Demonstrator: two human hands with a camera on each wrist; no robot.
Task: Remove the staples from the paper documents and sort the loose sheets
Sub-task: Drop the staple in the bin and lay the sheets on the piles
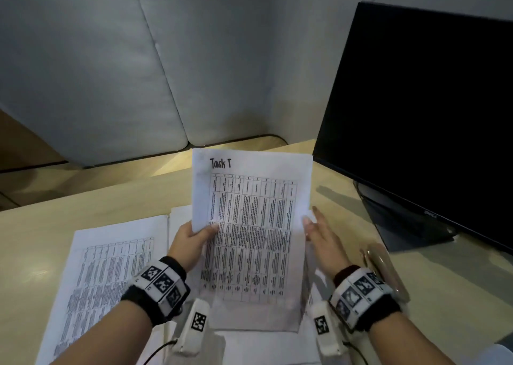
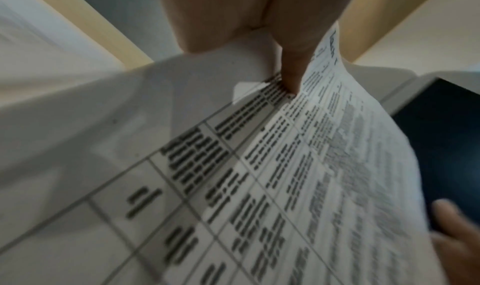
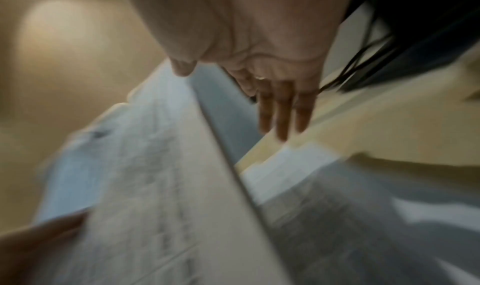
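A printed table sheet headed "Task T" (image 1: 249, 225) is held up above the desk. My left hand (image 1: 204, 232) pinches its left edge, thumb on the front and fingers behind. The left wrist view shows that thumb (image 2: 291, 74) pressed on the sheet (image 2: 337, 166), which curls over another page below. Beside the sheet's right edge, my right hand (image 1: 312, 221) is open with straight fingers. Whether its thumb touches the edge I cannot tell. In the blurred right wrist view, the right hand (image 3: 280, 108) holds nothing and the sheet (image 3: 155, 176) is to its left.
Another printed sheet (image 1: 111, 267) lies flat on the beige desk (image 1: 83, 206) at the left, with more pages under the held one. A black monitor (image 1: 416, 114) stands at the right. A pale rounded object (image 1: 380, 267) lies by my right wrist. Grey padded panels (image 1: 111, 59) stand behind.
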